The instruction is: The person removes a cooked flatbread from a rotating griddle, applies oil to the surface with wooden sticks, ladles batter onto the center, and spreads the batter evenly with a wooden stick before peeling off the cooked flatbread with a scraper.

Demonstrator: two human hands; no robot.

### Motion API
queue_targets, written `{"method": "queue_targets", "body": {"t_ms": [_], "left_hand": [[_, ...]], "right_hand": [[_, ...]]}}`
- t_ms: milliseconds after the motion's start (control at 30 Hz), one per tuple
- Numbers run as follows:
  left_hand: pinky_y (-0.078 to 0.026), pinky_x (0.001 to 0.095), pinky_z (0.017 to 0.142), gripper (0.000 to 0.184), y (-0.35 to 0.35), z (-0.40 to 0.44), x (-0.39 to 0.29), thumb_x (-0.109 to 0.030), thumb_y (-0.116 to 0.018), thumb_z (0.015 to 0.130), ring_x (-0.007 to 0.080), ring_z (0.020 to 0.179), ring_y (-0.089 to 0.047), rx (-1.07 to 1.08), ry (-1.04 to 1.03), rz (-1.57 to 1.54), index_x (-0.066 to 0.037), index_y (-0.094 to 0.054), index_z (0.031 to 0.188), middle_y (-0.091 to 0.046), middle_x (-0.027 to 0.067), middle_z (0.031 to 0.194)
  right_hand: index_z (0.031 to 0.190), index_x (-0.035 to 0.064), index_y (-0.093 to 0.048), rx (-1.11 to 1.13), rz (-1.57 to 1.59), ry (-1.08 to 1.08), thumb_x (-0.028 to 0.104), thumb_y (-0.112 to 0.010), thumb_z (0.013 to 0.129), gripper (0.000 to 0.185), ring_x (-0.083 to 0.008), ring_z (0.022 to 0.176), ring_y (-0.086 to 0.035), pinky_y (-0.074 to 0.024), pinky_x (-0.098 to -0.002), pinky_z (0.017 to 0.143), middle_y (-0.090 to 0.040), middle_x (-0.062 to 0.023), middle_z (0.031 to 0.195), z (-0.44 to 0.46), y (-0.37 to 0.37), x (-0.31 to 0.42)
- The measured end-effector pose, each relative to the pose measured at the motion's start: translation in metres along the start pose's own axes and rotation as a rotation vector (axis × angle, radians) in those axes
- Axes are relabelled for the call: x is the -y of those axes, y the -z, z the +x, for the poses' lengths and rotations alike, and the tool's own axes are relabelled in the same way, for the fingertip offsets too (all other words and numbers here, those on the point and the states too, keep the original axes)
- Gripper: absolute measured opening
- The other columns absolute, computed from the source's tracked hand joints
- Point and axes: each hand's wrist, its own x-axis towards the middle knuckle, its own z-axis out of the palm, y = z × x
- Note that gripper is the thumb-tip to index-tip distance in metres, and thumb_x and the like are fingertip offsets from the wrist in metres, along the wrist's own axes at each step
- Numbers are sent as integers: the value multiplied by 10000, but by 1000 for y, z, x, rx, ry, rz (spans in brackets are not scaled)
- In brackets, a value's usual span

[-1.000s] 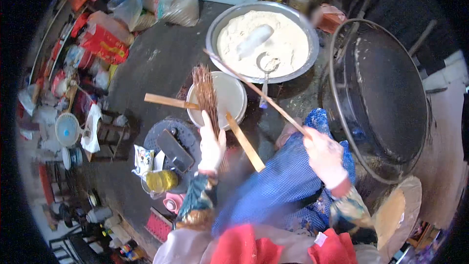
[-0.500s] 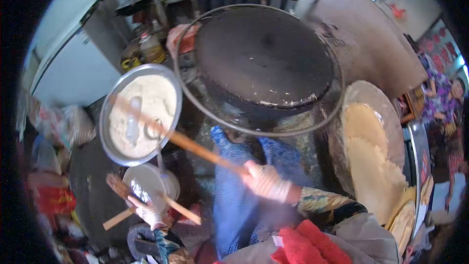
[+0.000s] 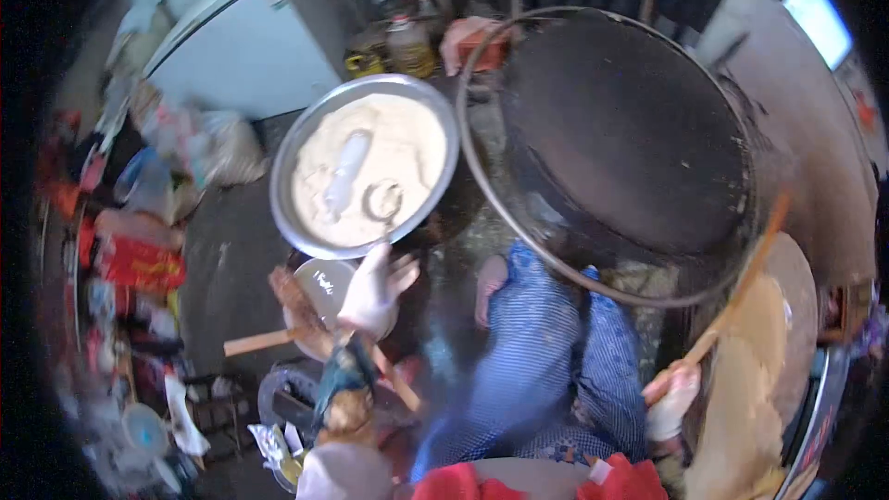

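My right hand [image 3: 674, 400], in a whitish glove, grips a long wooden stick [image 3: 737, 294] near its lower end. The stick slants up past the rim of the round black griddle [image 3: 630, 130]. My left hand [image 3: 372, 294], also gloved, reaches over a small bucket [image 3: 326, 280] with its fingers apart. Its fingertips are at the handle of a ladle [image 3: 382, 201]; whether they touch is unclear. The ladle lies in pale batter inside a metal basin [image 3: 289, 227], beside a clear plastic bottle [image 3: 348, 169]. A brown brush [image 3: 294, 298] rests at the bucket's rim.
Wooden sticks [image 3: 259, 343] lie across the bucket. A metal ring [image 3: 491, 194] surrounds the griddle. Thin pale flatbreads [image 3: 732, 407] lie on a round board [image 3: 795, 306] at right. Plastic bags [image 3: 227, 148] and an oil bottle [image 3: 407, 46] stand at the left and back.
My left hand has left the brush by the bucket and moved up to the ladle handle. My right hand has swung the stick from over the basin to the right side. The view has turned left.
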Motion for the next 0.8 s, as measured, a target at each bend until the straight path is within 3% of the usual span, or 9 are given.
{"method": "queue_targets", "body": {"t_ms": [67, 133, 200, 333, 500, 567, 600, 667, 800], "left_hand": [[-526, 300, 674, 249, 35, 75, 24, -177, -558, 945, 212, 805, -592, -11, 7, -181, -14, -510, 1127, -607, 157, 1001], [-463, 245, 522, 151, 32, 90, 25, -164, -536, 947, 164, 587, -521, -22, 86, -130, -18, -499, 928, -581, 88, 793], [-335, 280, 402, 200, -8, 55, 24, -159, -487, 940, 134, 476, -423, -19, -177, 369, -75, -483, 758, -448, 23, 550], [-365, 276, 384, 107, -24, 31, 8, -140, -460, 967, 121, 459, -433, -199, 31, 358, -51, -510, 934, -516, 31, 673], [-416, 267, 378, 175, -52, 118, -35, -215, -456, 998, 124, 501, -498, -159, -222, 1124, -87, -465, 1117, -522, 30, 707], [-538, 439, 702, 329, -74, 168, -58, -244, -358, 1007, 283, 825, -663, -389, -497, 1889, -22, -586, 1095, -682, 112, 921], [-538, 439, 702, 329, -72, 186, -55, -244, -358, 1007, 283, 825, -663, -388, -494, 1882, -22, -586, 1095, -682, 112, 921], [-458, 437, 944, 441, -65, 216, -42, -294, -389, 983, 299, 1061, -619, -524, -674, 1724, -41, -486, 1332, -622, 252, 1132], [-366, 417, 1070, 513, -66, 169, -54, -296, -363, 970, 359, 1262, -486, -122, -386, 2399, 30, -456, 1355, -517, 265, 1329]], "right_hand": [[900, 54, -486, 85, -347, 240, 228, -495, 950, 181, -123, 450, -452, -390, -283, 427, -493, -25, 582, -14, -33, -35], [951, 61, -477, 207, -82, -340, 286, -505, 925, 228, -145, 384, -438, -361, -279, 359, -452, -26, 546, -35, -68, -14], [952, 55, -475, 259, -166, -303, 275, -497, 920, 224, -148, 387, -439, -370, -283, 360, -455, -28, 548, -31, -64, -20], [962, 38, -464, 168, -145, -327, 257, -488, 911, 226, -152, 390, -442, -399, -291, 367, -447, -33, 531, -25, -66, -35], [936, 13, -510, 112, -176, -344, 164, -524, 904, 154, -156, 390, -471, -394, -308, 393, -496, -47, 553, -17, -68, -26], [955, 5, -508, 96, -186, -339, 178, -533, 905, 182, -163, 383, -478, -402, -315, 380, -501, -50, 547, -17, -69, -33], [974, -3, -506, 77, -194, -347, 193, -542, 906, 210, -170, 376, -484, -409, -322, 368, -505, -53, 541, -18, -69, -35], [988, -6, -506, 43, -241, -383, 274, -556, 924, 292, -175, 365, -484, -416, -323, 361, -515, -52, 541, -18, -67, -42], [998, -3, -506, 125, -259, -229, 397, -542, 941, 406, -165, 358, -478, -408, -315, 358, -514, -51, 545, -26, -49, -53]]}}
